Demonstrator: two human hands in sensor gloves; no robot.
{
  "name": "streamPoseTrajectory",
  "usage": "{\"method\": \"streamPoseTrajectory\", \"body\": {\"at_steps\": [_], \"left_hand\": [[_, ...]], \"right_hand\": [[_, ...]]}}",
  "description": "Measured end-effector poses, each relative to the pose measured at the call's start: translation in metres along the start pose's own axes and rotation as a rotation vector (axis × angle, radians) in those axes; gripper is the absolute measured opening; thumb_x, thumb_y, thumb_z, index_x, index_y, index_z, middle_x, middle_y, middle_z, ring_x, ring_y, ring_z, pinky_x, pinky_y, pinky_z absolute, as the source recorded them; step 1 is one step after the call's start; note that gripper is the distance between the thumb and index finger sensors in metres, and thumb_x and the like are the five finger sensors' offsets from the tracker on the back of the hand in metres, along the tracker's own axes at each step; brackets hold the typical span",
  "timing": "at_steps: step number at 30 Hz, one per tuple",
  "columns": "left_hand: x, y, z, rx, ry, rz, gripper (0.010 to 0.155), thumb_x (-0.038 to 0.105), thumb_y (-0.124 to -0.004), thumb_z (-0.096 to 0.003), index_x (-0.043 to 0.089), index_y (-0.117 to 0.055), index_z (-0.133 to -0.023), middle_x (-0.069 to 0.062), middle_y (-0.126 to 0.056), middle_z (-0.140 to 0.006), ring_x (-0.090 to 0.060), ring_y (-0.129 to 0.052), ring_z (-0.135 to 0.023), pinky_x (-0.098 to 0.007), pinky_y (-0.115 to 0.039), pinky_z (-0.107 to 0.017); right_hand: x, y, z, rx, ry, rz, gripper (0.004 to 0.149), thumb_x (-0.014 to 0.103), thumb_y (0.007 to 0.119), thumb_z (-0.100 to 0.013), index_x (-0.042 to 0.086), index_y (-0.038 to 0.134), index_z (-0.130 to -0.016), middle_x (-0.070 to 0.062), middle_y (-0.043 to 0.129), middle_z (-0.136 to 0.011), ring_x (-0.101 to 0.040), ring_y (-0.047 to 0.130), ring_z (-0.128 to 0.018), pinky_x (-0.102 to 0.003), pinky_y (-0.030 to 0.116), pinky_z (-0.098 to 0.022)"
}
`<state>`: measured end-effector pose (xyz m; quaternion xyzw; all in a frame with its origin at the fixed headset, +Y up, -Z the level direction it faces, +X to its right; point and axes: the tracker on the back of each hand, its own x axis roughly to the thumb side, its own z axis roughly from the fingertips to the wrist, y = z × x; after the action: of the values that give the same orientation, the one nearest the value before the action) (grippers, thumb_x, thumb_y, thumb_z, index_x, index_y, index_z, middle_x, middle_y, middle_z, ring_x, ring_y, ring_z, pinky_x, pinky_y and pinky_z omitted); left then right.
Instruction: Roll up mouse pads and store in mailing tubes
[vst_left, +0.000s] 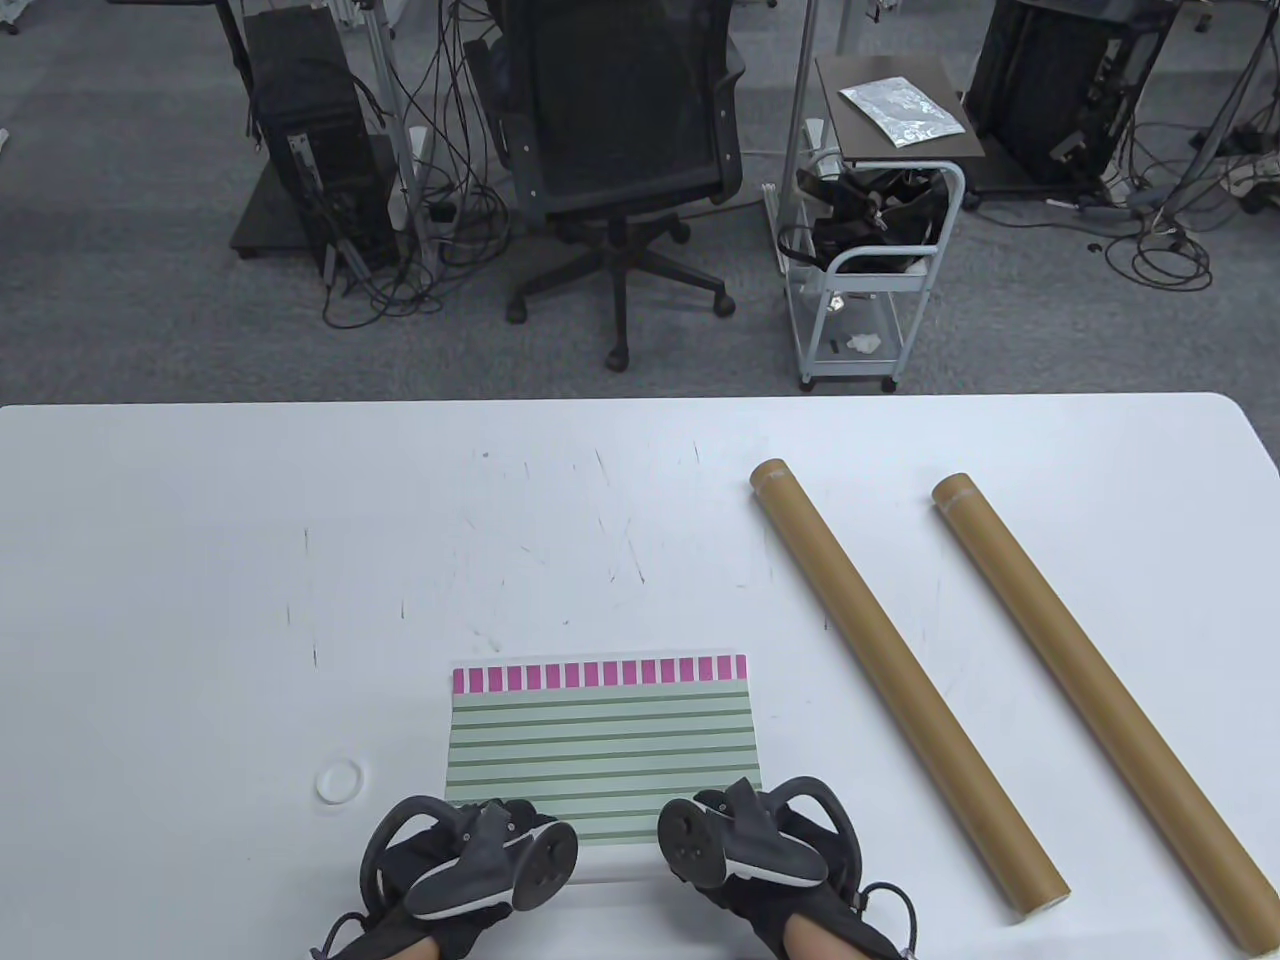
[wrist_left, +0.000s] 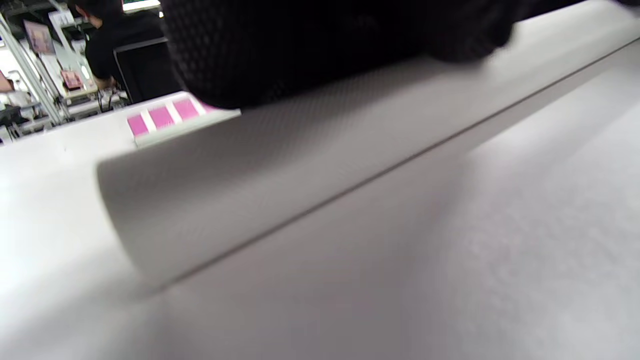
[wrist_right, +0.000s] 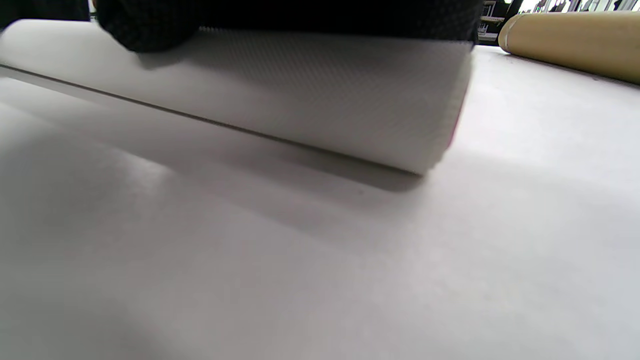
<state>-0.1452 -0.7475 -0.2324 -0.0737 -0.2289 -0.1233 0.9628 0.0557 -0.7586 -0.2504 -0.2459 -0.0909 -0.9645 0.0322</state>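
Both hands sit on the near edge of the pad (vst_left: 600, 745), which lies flat on the bench (vst_left: 200, 560) with its green-striped face up and a pink-checked band along the far edge. The left hand (vst_left: 470, 865) covers the near-left corner, the right hand (vst_left: 750, 850) the near-right corner. The wrist views show that near edge already curled over into a low white roll, its textured underside turned outward, with dark gloved fingers (wrist_left: 300, 45) lying on top of it. Whether the fingers wrap round the roll or only press it from above I cannot tell; the trackers hide them from overhead.

The pad looks thin, soft and light, likely a foam or rubber sheet with a grippy woven back. It should bend easily but will probably spring open if let go, so both ends of the roll need holding at once, as the hands are placed now. A loose or skewed roll would likely cone out at one end and jam at a tube mouth.

Two tubes lie to the right of the right hand, slanting away from it: the nearer tube (vst_left: 900, 685) just beyond the pad's right edge, the farther tube (vst_left: 1095, 710) well apart from the hands. They look stiff and light. A small white ring (vst_left: 338, 780), possibly a tube cap, lies just left of the left hand.
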Motion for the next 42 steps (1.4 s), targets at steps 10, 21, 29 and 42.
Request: {"method": "streamPoseTrajectory", "body": {"at_steps": [10, 21, 29, 42], "left_hand": [[-0.007, -0.008, -0.012, -0.053, 0.072, 0.067, 0.046, 0.043, -0.068, -0.0407, 0.037, -0.077, -0.085, 0.01, -0.089, -0.082, -0.014, -0.096, -0.069, -0.022, -0.085, -0.05], [-0.003, -0.011, -0.01, -0.043, 0.082, -0.028, 0.049, 0.044, -0.062, -0.0411, 0.039, -0.067, -0.09, 0.01, -0.086, -0.085, -0.013, -0.095, -0.069, -0.019, -0.084, -0.049], [0.002, -0.011, -0.009, -0.018, 0.052, -0.071, 0.057, 0.056, -0.065, -0.0344, 0.034, -0.073, -0.086, 0.009, -0.089, -0.084, -0.014, -0.097, -0.069, -0.021, -0.086, -0.049], [0.001, -0.009, -0.013, -0.032, 0.078, -0.056, 0.054, 0.051, -0.061, -0.0383, 0.034, -0.075, -0.087, 0.008, -0.09, -0.085, -0.015, -0.098, -0.072, -0.022, -0.087, -0.05]], "right_hand": [[-0.007, 0.001, 0.001, -0.052, 0.044, 0.032, 0.051, 0.046, 0.06, -0.045, 0.026, 0.074, -0.09, -0.001, 0.083, -0.083, -0.024, 0.087, -0.068, -0.043, 0.076, -0.057], [-0.014, 0.0, 0.0, -0.013, 0.054, 0.055, 0.056, 0.05, 0.074, -0.036, 0.029, 0.074, -0.088, 0.002, 0.083, -0.083, -0.02, 0.089, -0.068, -0.04, 0.078, -0.057], [-0.018, -0.002, -0.002, 0.05, 0.043, -0.037, 0.054, 0.048, 0.073, -0.038, 0.025, 0.076, -0.087, -0.001, 0.085, -0.08, -0.023, 0.09, -0.064, -0.041, 0.078, -0.055], [-0.018, 0.0, 0.001, -0.025, 0.048, -0.028, 0.052, 0.046, 0.071, -0.04, 0.028, 0.073, -0.089, 0.001, 0.083, -0.084, -0.022, 0.086, -0.068, -0.042, 0.075, -0.059]]}}
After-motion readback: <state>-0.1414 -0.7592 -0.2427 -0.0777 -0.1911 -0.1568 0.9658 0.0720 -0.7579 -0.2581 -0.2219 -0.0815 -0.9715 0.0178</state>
